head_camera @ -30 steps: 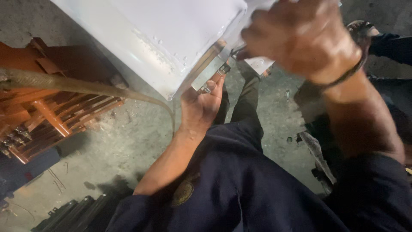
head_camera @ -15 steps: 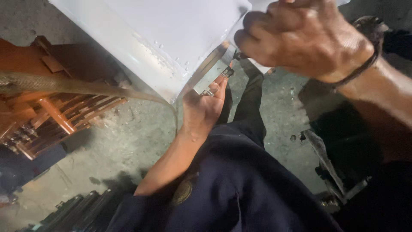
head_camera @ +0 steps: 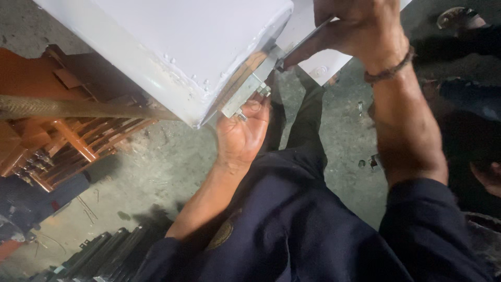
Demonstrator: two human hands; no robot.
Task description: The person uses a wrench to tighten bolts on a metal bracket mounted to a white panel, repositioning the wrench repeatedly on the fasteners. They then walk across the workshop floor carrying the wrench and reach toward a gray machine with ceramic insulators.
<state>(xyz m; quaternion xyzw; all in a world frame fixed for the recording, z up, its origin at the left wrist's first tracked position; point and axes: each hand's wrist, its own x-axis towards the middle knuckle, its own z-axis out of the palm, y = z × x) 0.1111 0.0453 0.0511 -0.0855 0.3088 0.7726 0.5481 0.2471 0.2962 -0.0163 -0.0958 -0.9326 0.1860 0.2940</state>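
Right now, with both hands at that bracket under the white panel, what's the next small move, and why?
Probably a short turn of the tool with the right hand while the left hand braces the metal bracket from below: the tool tip meets the bracket at the white panel edge.

Orange metal frames [head_camera: 57, 141] and black bars [head_camera: 104, 256] on concrete floor [head_camera: 156, 172].

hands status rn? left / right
Left hand: open, palm up, fingertips touching the grey metal bracket under the white panel.
Right hand: closed on a thin tool.
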